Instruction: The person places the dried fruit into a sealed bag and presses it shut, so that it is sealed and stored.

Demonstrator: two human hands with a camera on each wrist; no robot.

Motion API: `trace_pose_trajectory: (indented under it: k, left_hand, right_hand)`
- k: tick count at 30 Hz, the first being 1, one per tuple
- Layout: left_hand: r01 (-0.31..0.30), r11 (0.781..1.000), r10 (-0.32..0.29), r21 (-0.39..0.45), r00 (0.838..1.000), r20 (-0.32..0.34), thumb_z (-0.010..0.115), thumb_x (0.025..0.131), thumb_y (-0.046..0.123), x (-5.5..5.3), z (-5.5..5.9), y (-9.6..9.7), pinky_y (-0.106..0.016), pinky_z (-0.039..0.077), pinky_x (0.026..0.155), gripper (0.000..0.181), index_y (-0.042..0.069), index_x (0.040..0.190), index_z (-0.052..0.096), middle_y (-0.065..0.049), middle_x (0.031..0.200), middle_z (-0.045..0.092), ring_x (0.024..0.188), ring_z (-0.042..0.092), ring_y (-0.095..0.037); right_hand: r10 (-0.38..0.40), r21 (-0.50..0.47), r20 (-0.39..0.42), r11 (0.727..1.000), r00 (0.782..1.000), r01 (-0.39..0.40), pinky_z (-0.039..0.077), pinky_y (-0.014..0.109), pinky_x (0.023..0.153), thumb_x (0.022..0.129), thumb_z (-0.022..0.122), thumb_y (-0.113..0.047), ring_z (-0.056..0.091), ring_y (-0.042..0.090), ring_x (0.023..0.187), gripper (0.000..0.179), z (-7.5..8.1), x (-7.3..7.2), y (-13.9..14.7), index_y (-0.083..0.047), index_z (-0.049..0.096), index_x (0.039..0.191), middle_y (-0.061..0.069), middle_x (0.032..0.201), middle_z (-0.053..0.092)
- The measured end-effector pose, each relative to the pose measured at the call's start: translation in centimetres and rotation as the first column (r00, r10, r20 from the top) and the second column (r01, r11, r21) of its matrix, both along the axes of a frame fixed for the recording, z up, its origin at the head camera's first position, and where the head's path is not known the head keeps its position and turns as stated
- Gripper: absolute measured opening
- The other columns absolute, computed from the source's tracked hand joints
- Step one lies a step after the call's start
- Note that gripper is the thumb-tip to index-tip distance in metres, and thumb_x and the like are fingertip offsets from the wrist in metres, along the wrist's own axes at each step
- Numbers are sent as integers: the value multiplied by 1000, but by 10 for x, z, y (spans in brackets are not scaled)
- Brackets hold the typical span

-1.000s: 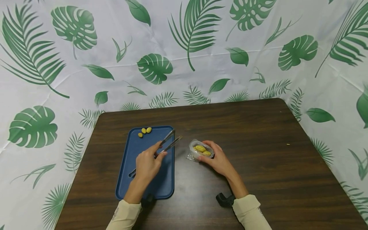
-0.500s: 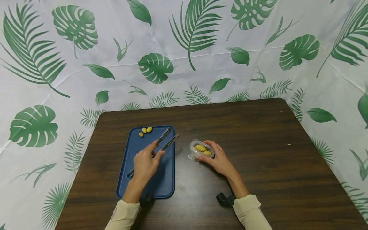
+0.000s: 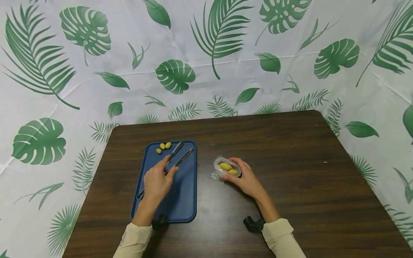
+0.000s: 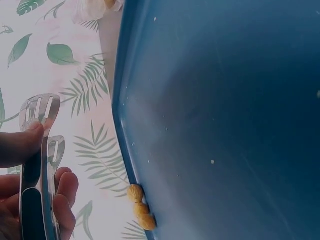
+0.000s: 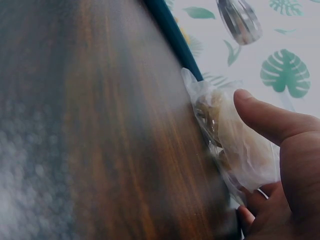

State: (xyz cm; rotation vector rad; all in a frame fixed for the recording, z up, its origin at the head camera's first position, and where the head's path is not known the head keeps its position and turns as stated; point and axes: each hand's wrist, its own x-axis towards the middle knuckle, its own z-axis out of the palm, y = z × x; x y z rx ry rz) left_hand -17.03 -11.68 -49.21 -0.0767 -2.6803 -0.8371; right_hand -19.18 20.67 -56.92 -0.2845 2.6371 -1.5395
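Note:
My left hand point(image 3: 157, 182) holds metal tongs point(image 3: 184, 156) above the blue tray point(image 3: 182, 195), their slotted tips apart with nothing between them. In the left wrist view, thumb and fingers close around the tongs point(image 4: 33, 212). At the tray's far left corner lie 3 small yellow oval pieces point(image 3: 162, 146). To the right of the tray, my right hand point(image 3: 246, 181) grips a small clear plastic tub point(image 3: 217, 163) between thumb and fingers. Several larger-looking yellow pieces point(image 3: 226, 166) sit inside it. Crinkled clear film point(image 5: 250, 150) shows around the tub in the right wrist view.
Both the tray and the tub are on a dark wood-grain table point(image 3: 290, 143). A white cloth with green leaves point(image 3: 174, 77) hangs behind it. Beside the right wrist is a black curved mount point(image 3: 253, 224). Tiny pale crumbs point(image 4: 212, 162) dot the tray.
My left hand has drawn the tongs leftward over the tray, away from the tub; their tips now lie within the tray's outline. My right hand and the tub stay in place.

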Motion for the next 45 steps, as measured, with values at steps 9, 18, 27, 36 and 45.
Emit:
trace_pose_trajectory:
  k: [9,18,27,36,45]
  left_hand:
    - [-39,999,40,-28,999,17,82,90,29,-1,-3,-10,-33,40,52,53,3,133,68,-12,80,76,51,53,-15]
    - [-103,994,105,-46,994,30,83,89,28,-4,-3,-18,-48,50,60,54,4,135,67,-13,79,76,58,63,-24]
    - [-127,991,130,-53,989,68,81,90,27,-7,-2,-23,-48,49,61,54,3,136,66,-15,81,77,61,64,-26]
    - [-137,989,142,-58,985,99,81,91,28,-11,-3,-27,-50,50,62,55,2,137,65,-18,93,79,65,69,-29]
    - [-143,987,152,-79,981,123,79,92,29,-18,-6,-35,-56,52,68,57,2,139,63,-20,100,79,72,72,-33]
  right_hand:
    - [0,0,2,1000,1000,0,33,66,111,87,82,-44,43,37,141,69,0,-1,0,-24,52,145,8,150,54]
    - [0,-1,1,1000,1000,0,33,66,111,87,82,-44,42,37,141,69,1,0,0,-24,52,146,8,150,54]
    - [-3,-3,9,1000,1000,3,34,65,111,86,83,-44,43,36,140,69,1,0,0,-24,52,146,7,149,54]
    - [-4,-1,9,1000,1000,4,35,63,109,87,83,-44,45,35,138,69,0,0,-1,-25,52,145,7,149,55]
    - [-7,3,11,1000,1000,7,35,64,110,87,83,-44,44,35,139,68,1,0,-1,-25,52,145,7,150,54]
